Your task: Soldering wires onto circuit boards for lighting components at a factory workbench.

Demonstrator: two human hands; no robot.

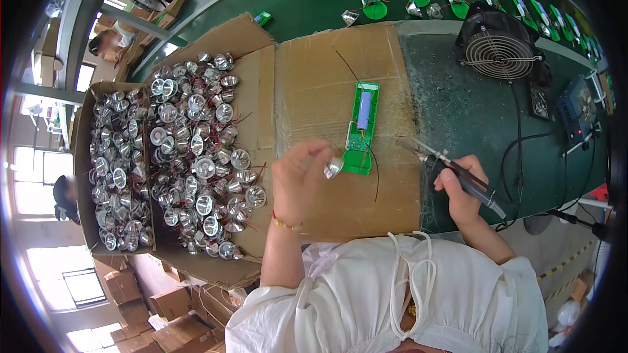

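Observation:
My left hand (299, 173), a little blurred, pinches a small silver lamp reflector (334, 168) at the lower left end of a green housing (362, 160). This long housing lies on the cardboard sheet (314, 104), with a blue-violet battery cell (364, 111) and a small green circuit board inside. Dark wires stick out from its upper and lower ends. In my right hand (463, 186) is a soldering iron (481, 189), closed in the fingers. Its metal tip points up and left, apart from the housing.
Cardboard boxes (261, 31) full of silver reflectors (204, 168) stand on the left. More green housings (371, 0) with cells line the far bench. A black fan (500, 52) and a blue soldering station (577, 111) are on the right, with cables (520, 150) trailing across the green mat.

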